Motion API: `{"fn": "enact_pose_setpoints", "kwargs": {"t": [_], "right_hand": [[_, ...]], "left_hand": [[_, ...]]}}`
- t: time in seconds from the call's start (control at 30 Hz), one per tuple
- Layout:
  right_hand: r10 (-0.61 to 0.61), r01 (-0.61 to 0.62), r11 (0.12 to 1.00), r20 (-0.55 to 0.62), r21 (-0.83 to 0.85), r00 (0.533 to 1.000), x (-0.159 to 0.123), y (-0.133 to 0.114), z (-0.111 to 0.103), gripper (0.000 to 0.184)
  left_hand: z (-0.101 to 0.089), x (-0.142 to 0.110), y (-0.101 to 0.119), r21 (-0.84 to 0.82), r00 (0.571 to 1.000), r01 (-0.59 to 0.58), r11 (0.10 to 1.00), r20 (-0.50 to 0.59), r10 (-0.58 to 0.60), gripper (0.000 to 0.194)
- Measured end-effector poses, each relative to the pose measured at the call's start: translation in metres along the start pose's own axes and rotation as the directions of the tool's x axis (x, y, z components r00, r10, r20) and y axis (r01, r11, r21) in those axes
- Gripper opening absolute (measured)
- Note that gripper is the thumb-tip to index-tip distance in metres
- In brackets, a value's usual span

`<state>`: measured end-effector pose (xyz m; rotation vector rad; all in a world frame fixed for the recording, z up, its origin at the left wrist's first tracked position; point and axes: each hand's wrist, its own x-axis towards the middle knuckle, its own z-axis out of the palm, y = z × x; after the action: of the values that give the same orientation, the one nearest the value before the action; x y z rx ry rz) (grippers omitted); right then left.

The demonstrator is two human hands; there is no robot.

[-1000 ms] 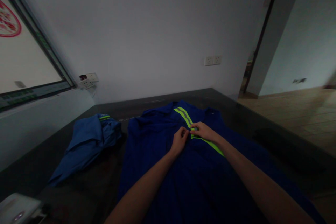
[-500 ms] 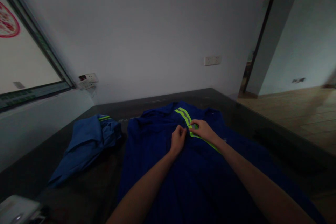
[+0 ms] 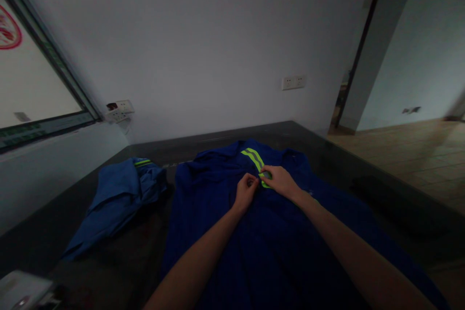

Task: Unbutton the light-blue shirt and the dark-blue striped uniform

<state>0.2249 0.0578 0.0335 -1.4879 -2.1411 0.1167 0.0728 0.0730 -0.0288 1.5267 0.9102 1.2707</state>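
Observation:
A dark blue work jacket point(image 3: 218, 232) lies spread on a dark table point(image 3: 327, 155), collar away from me. A yellow-green reflective stripe point(image 3: 253, 157) runs down its front opening. My left hand point(image 3: 245, 192) pinches the left edge of the opening with curled fingers. My right hand point(image 3: 279, 181) pinches the striped edge right beside it. The two hands nearly touch at the jacket's chest.
A second, lighter blue garment point(image 3: 116, 198) lies crumpled on the table to the left. A white object point(image 3: 18, 290) sits at the near left corner. Wall sockets point(image 3: 293, 82) are on the far wall; a doorway point(image 3: 358, 53) and tiled floor lie to the right.
Both hands have crept slightly up the jacket front toward the collar. Less of the yellow-green stripe shows below my right hand now.

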Motion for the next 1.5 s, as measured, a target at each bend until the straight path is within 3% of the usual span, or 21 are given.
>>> {"fn": "enact_pose_setpoints", "kwargs": {"t": [0.5, 0.83, 1.1, 1.5], "right_hand": [[-0.119, 0.120, 0.989, 0.014, -0.091, 0.993, -0.004, -0.011, 0.002, 0.017], [-0.265, 0.284, 0.907, 0.101, -0.312, 0.959, -0.006, -0.023, -0.004, 0.016], [-0.217, 0.211, 0.925, 0.015, -0.318, 0.976, -0.005, -0.019, -0.006, 0.020], [-0.342, 0.357, 0.883, 0.103, -0.304, 0.934, -0.001, -0.013, 0.000, 0.017]], "left_hand": [[-0.002, 0.001, 0.001, -0.086, 1.000, 0.001, 0.996, -0.031, -0.004, 0.019], [-0.001, 0.002, 0.004, -0.092, 1.000, -0.016, 0.996, -0.007, 0.016, 0.019], [-0.001, 0.001, 0.005, -0.127, 0.998, -0.062, 0.990, 0.010, 0.063, 0.022], [-0.003, 0.004, 0.002, -0.075, 0.999, -0.048, 0.996, -0.006, 0.048, 0.017]]}}
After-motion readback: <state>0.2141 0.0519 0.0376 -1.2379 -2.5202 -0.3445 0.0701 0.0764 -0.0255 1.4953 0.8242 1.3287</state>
